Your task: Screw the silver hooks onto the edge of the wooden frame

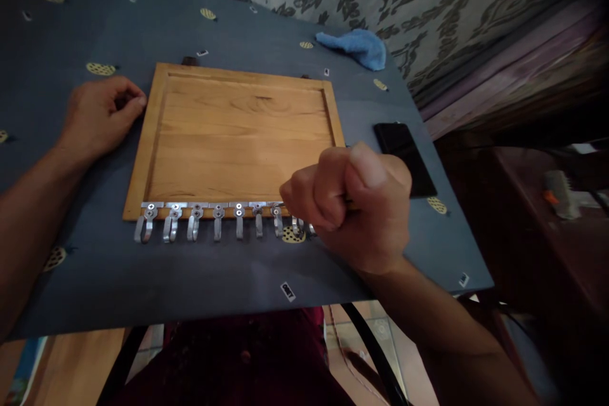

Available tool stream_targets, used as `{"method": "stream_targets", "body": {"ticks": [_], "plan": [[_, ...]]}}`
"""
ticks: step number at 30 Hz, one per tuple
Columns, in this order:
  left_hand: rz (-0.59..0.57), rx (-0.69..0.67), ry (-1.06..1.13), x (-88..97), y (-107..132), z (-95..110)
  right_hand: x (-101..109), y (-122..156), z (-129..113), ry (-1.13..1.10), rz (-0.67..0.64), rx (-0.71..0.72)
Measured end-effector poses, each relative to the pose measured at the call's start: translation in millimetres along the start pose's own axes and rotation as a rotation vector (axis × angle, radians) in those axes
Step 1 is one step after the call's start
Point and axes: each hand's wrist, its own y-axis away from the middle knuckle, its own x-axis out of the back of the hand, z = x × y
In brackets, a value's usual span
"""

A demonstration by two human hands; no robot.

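A framed wooden board [242, 133] lies flat on the table, with a row of metal hooks [217, 222] screwed along its near edge. My left hand [99, 111] rests on the table at the board's left side. Its fingers are curled, nothing shows between them, and thumb and fingertip are close to or touching the frame. Over the board's near right corner, my right hand [356, 203] is closed in a fist with the thumb on top. Whatever it grips is hidden by the fingers. The fist covers part of the rightmost hooks.
The table [214, 285] has a grey printed cover. A black phone [419, 171] lies at the right, partly behind my right hand. A blue cloth [359, 47] sits at the far right corner, near the patterned wall. Beyond the right edge stands dark red furniture [537, 203].
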Motion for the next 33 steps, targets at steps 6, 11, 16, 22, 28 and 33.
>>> {"method": "stream_targets", "body": {"ticks": [6, 11, 16, 22, 28, 33], "plan": [[-0.021, 0.023, -0.030, 0.8, -1, 1, 4, -9, 0, -0.054, -0.088, -0.021], [-0.016, 0.026, -0.019, 0.0, -1, 1, 7, -14, -1, -0.078, -0.120, -0.043], [-0.008, 0.007, -0.002, -0.3, -1, 0, 8, -17, -7, -0.110, -0.103, 0.004], [-0.002, 0.000, -0.009, -0.8, -1, -2, 7, -16, -26, -0.053, 0.056, 0.124], [-0.011, 0.011, -0.038, 0.0, -1, 2, 17, -8, -21, -0.036, 0.053, 0.115], [-0.025, 0.043, -0.060, 0.8, 0, 5, 23, -7, -15, -0.048, 0.007, 0.121]]}}
